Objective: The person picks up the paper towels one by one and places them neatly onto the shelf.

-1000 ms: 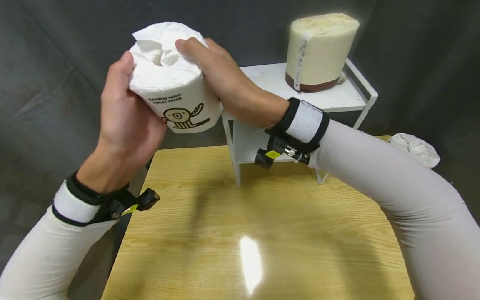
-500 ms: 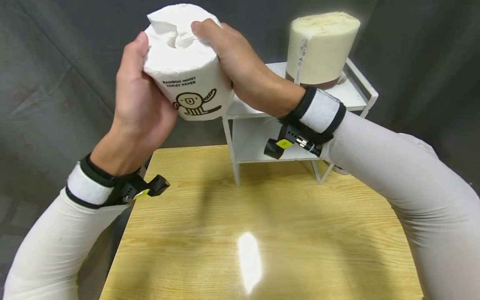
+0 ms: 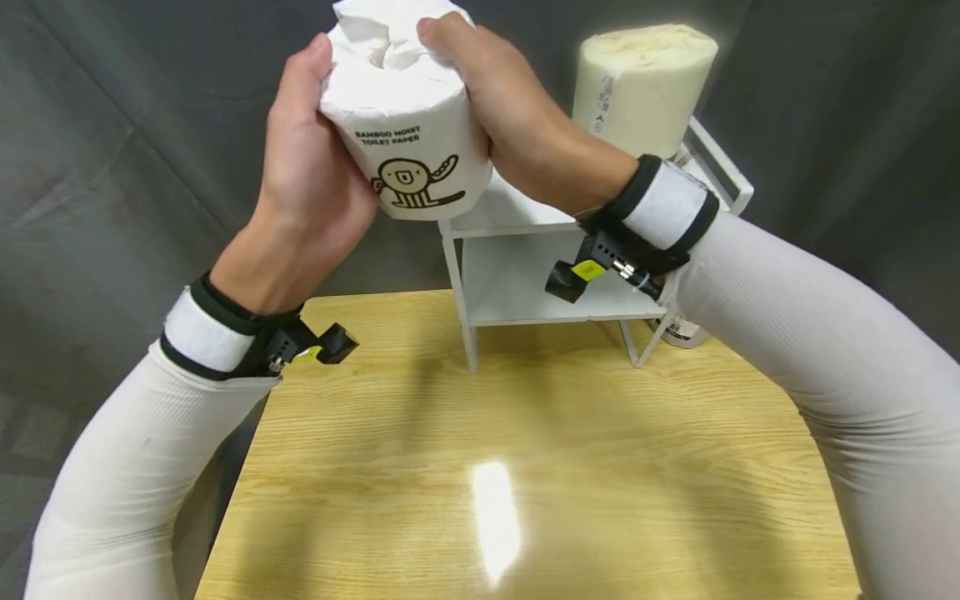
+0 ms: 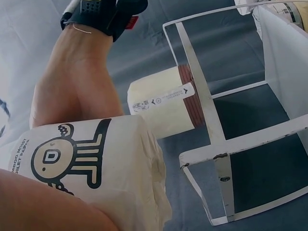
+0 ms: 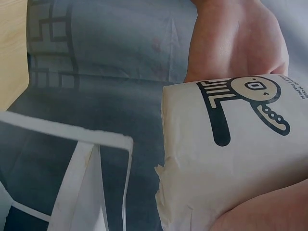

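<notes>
A white paper-wrapped toilet paper roll (image 3: 420, 117), printed with a cartoon figure, is held between both hands at the top of the head view. My left hand (image 3: 311, 171) grips its left side, thumb along the wrapper. On the opposite side my right hand (image 3: 528, 121) grips it, with the thumb over the creased top. The fingers behind the roll are hidden. In the head view, the roll overlaps the left end of a white shelf rack (image 3: 506, 204). In the left wrist view, its crumpled bottom end faces the rack, apart from it.
A cream wrapped roll (image 3: 648, 92) with a brown lower band (image 4: 191, 96) stands on the rack's top board, at the right. Under my right forearm a round item (image 3: 684, 332) partly shows beside the rack leg. The wooden table (image 3: 420, 483) spreads out below.
Both hands have carried the white toilet paper roll right and up in the head view, from left of the rack to over its left end. The cream roll stays put.
</notes>
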### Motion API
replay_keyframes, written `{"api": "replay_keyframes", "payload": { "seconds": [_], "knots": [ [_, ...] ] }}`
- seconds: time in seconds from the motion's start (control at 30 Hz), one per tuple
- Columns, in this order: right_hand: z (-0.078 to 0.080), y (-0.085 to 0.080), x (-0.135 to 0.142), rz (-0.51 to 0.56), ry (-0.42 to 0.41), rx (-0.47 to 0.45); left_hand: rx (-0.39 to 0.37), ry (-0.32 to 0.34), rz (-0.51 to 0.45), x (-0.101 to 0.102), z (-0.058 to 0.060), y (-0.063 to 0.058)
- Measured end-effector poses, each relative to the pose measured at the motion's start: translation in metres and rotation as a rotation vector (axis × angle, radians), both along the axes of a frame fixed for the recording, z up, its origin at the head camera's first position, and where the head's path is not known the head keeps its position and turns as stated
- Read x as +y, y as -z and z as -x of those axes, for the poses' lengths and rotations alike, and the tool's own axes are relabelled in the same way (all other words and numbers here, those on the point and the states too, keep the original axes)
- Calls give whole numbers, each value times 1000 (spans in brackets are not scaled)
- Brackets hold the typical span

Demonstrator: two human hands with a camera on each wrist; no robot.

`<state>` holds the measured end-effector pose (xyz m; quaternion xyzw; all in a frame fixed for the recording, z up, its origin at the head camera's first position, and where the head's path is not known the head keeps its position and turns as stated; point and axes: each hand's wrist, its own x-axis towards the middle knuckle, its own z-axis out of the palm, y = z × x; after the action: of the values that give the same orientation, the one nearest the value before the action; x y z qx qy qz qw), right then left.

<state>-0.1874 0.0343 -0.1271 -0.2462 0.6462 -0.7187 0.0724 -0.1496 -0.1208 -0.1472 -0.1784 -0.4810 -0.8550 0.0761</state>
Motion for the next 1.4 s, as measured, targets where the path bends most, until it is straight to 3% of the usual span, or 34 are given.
{"api": "replay_keyframes", "payload": {
  "seconds": [0.23, 0.47, 0.93, 1.1, 1.4],
  "knots": [
    [7, 0, 6, 32, 45, -36, 24, 2, 19, 8, 8, -1],
    [14, -2, 14, 68, 91, -41, 47, 52, 31, 17, 20, -1],
    [22, 1, 28, 89, 115, -49, 38, 58, 76, 29, 37, 4],
    [24, 4, 34, 65, 118, -27, 36, 41, 149, 31, 41, 7],
    [29, 9, 39, 81, 138, -55, 30, 72, 220, 33, 47, 12]
  ]
}}
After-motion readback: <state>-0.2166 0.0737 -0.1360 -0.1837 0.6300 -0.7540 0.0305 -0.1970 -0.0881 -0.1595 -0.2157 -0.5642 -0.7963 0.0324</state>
